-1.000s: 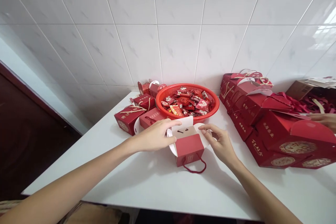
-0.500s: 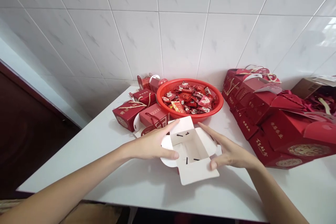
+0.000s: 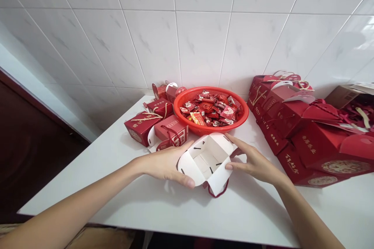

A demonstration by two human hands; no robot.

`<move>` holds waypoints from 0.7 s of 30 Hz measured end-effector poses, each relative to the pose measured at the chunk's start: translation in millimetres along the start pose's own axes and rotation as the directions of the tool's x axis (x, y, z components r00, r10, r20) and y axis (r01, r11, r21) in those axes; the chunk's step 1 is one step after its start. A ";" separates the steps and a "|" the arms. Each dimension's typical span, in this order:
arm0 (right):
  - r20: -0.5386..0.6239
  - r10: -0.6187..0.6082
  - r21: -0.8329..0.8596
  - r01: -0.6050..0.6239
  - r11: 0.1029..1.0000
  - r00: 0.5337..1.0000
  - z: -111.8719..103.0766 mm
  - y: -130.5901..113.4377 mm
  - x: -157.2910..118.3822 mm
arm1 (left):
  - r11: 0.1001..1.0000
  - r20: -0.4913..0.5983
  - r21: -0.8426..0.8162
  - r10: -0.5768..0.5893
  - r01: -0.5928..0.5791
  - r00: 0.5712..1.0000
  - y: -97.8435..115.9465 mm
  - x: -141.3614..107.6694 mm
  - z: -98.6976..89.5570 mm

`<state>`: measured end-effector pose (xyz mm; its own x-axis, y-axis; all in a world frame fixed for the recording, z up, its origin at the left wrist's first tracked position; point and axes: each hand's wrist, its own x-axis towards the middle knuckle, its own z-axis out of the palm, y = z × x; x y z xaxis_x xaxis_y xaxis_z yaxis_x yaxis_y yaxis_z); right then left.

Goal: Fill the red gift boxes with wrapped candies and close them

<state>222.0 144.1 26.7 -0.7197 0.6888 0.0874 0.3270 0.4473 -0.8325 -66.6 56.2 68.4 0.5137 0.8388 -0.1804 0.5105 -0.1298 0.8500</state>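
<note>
An open box (image 3: pixel 207 157) with a white inside and spread flaps is between my two hands, and a dark red cord loop hangs at its near side. My left hand (image 3: pixel 168 165) grips its left flap, thumb on the near side. My right hand (image 3: pixel 253 161) holds the right side, with thumb and fingers around a flap. Dark cord ends show on the inner walls. Right behind the box stands a red plastic basket (image 3: pixel 211 127) filled with wrapped sweets (image 3: pixel 214 109).
Several small red boxes (image 3: pixel 142 126) with cords sit left of the basket. Stacked red boxes (image 3: pixel 318 148) fill the right side of the white table (image 3: pixel 140 206). A brown carton (image 3: pixel 340 97) is at the far right, and a tiled wall (image 3: pixel 201 46) rises behind.
The box has turned between my hands and its flaps stand more upright. Its red cord loop now shows at the near side. My left thumb has moved slightly nearer and left.
</note>
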 end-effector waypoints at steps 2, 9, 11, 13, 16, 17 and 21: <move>-0.034 0.011 -0.045 -0.013 0.999 0.999 -1.3 0.9 1.1 | 0.983 -0.105 0.159 -0.075 0.091 0.992 -2.2 1.5 -1.4; 0.005 -0.040 -0.025 0.040 0.999 0.999 -7.0 -8.4 -1.2 | 0.802 -0.236 0.525 -0.186 0.286 0.954 21.9 -2.4 -12.0; -0.040 -0.030 -0.012 0.029 0.999 0.999 -8.8 -10.5 -2.0 | 0.765 -0.247 0.558 -0.218 0.322 0.944 36.0 -7.4 -21.1; -0.123 -0.027 -0.004 0.026 1.000 0.992 -9.7 -10.9 -2.0 | 0.745 -0.263 0.575 -0.225 0.339 0.938 48.7 -9.6 -32.7; -0.277 -0.046 0.010 0.051 0.999 0.960 -8.8 -9.4 -0.5 | 0.738 -0.292 0.619 -0.103 0.270 0.951 59.0 -0.3 -51.8; -0.326 -0.049 0.010 0.055 0.998 0.944 -8.1 -8.5 0.1 | 0.736 -0.285 0.638 -0.045 0.224 0.958 59.5 7.1 -58.0; -0.483 -0.028 -0.026 0.018 1.000 0.875 -4.9 -3.7 1.6 | 0.737 -0.119 0.675 0.056 0.039 0.991 52.2 56.3 -76.1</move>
<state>222.6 146.4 32.6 -0.3431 0.8657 0.3644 0.3293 0.4742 -0.8165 -63.6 136.8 140.3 0.4561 0.8870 -0.0725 0.8617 -0.4198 0.2850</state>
